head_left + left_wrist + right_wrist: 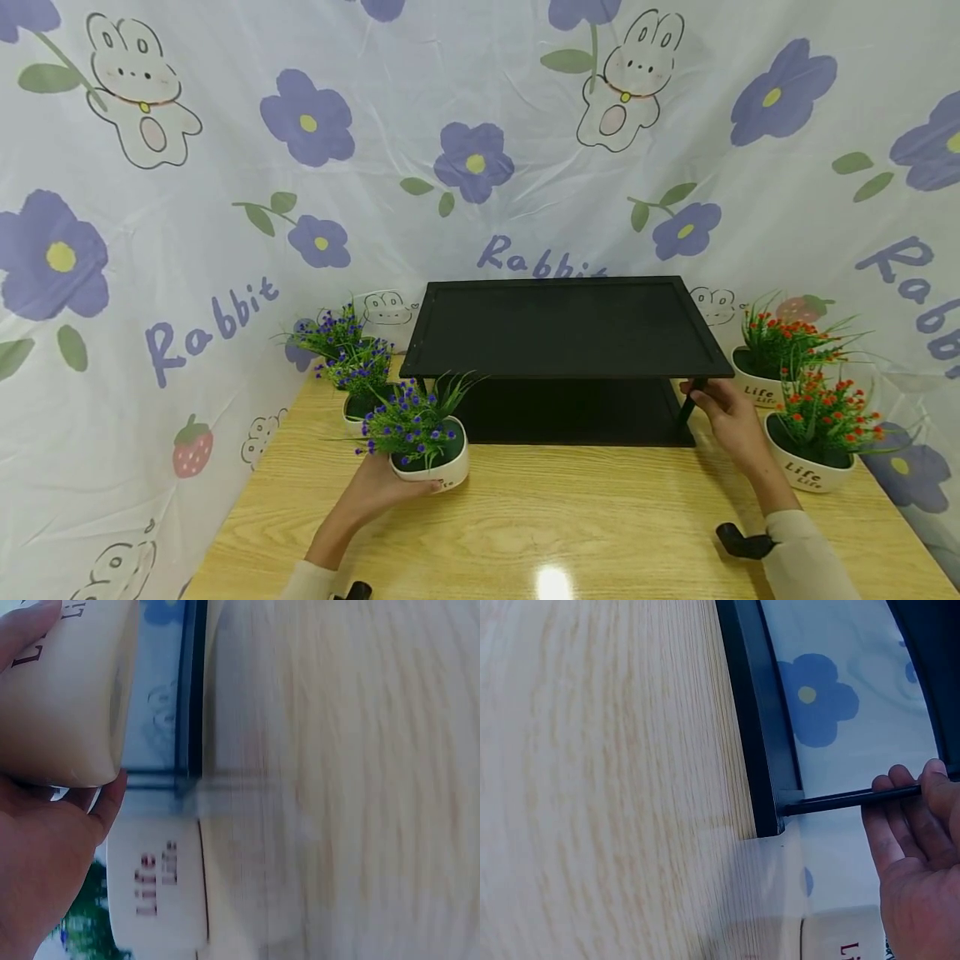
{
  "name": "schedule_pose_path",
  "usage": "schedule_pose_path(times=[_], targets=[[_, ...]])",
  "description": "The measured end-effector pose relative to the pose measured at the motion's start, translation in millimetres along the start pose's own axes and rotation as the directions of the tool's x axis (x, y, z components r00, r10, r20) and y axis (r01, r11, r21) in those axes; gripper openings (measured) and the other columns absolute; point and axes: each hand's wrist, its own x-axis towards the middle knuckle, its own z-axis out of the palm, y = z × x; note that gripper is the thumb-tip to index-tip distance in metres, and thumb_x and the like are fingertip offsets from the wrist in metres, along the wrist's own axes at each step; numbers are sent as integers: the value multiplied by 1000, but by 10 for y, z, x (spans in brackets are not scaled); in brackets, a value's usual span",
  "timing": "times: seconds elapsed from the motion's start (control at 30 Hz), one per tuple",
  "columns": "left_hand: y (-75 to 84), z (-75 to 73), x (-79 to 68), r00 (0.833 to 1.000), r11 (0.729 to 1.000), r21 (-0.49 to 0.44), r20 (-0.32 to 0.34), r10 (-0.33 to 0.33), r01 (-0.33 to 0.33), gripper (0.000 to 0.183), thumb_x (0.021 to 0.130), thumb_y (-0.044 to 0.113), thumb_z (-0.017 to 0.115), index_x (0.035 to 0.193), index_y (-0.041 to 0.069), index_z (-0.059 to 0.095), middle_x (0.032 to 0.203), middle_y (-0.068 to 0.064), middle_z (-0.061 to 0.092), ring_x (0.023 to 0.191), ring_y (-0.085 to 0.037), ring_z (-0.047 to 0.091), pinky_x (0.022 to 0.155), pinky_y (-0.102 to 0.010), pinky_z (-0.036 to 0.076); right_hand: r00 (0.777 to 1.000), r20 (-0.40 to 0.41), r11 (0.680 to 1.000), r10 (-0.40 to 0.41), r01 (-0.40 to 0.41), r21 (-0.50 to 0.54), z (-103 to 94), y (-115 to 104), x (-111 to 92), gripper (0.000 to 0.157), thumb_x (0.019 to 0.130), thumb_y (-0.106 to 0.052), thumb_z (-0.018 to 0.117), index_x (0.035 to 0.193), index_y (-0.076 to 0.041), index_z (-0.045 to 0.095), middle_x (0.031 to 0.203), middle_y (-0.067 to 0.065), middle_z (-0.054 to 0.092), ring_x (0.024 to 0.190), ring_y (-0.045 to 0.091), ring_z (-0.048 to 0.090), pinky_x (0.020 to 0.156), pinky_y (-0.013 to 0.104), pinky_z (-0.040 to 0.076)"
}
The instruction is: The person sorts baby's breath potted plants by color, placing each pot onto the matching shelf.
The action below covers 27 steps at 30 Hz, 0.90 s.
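In the head view my left hand (381, 485) holds a white oval pot (454, 472) of purple-flowered artificial plants in front of the left end of a black two-tier shelf (555, 329). The left wrist view has fingers and thumb around that pot (64, 712), whose base hangs above the tabletop. My right hand (731, 421) is at the shelf's right front corner. Up close in the right wrist view, the right hand (922, 840) pinches the slim black post (847, 801) between thumb and fingers, just beneath the upper board.
Left of the shelf stand more purple-flowered pots (356, 421), one behind another. Two white pots with orange-red flowers (806, 475) stand to the right, near my right forearm. A printed curtain (480, 83) hangs behind the wooden table (510, 517).
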Motion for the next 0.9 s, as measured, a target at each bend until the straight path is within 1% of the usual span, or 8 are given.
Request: schedule_pose_path(times=[0.1,0.17,0.33,0.43,0.5,0.67,0.83,0.9], targets=[[69,92,58,999,999,-3,29,37,-37,111,71,33,101,162,19,39,156,-12,56,142,-35,57,117,-56,46,1000,-5,1000,8,-8,0,1,-1,-2,32,112,-8,54,143,-2,60,126,21,69,111,-11,63,92,3,50],[112,153,98,998,998,17,40,55,-56,112,70,36,101,162,19,39,156,-11,56,143,-34,56,119,-55,45,1000,-4,1000,11,-11,3,0,0,-1,32,112,-7,54,142,-1,60,126,21,69,111,-12,62,92,3,50],[200,288,190,996,996,61,74,59,-64,107,68,42,100,158,17,46,149,-8,63,137,-29,61,115,-51,48,1000,-1,1000,16,-16,14,4,5,5,32,111,-7,54,143,-2,60,126,19,69,111,-11,63,93,3,50],[239,373,256,991,995,41,102,85,-89,107,69,41,100,158,17,47,149,-8,62,138,-28,60,116,-51,48,1000,-2,1000,15,-15,17,7,19,11,32,111,-7,54,142,-2,60,125,16,69,111,-10,63,93,4,50],[263,435,301,987,993,16,118,114,-116,107,70,38,100,159,16,45,151,-8,61,139,-29,60,117,-51,48,1000,-7,999,21,-21,27,9,25,12,31,111,-7,54,142,-3,61,124,14,69,111,-9,63,93,4,51],[313,626,402,969,985,-54,175,173,-166,108,72,33,100,162,20,41,150,-6,61,136,-29,62,113,-49,52,1000,-5,999,10,-9,32,4,47,11,32,111,-5,54,143,-2,60,125,15,69,111,-10,63,93,4,51],[419,842,476,950,979,-90,241,200,-183,108,73,36,100,162,27,39,153,-1,58,138,-24,61,116,-45,50,1000,-2,999,1,-1,36,7,45,8,31,111,-5,54,142,0,59,126,20,67,113,-10,64,94,4,51],[462,924,497,943,977,-80,257,210,-196,106,73,38,99,161,28,41,151,1,60,137,-23,62,116,-43,51,1000,0,999,7,-7,33,10,40,9,31,112,-6,54,141,2,58,127,22,66,113,-10,63,94,3,50]])
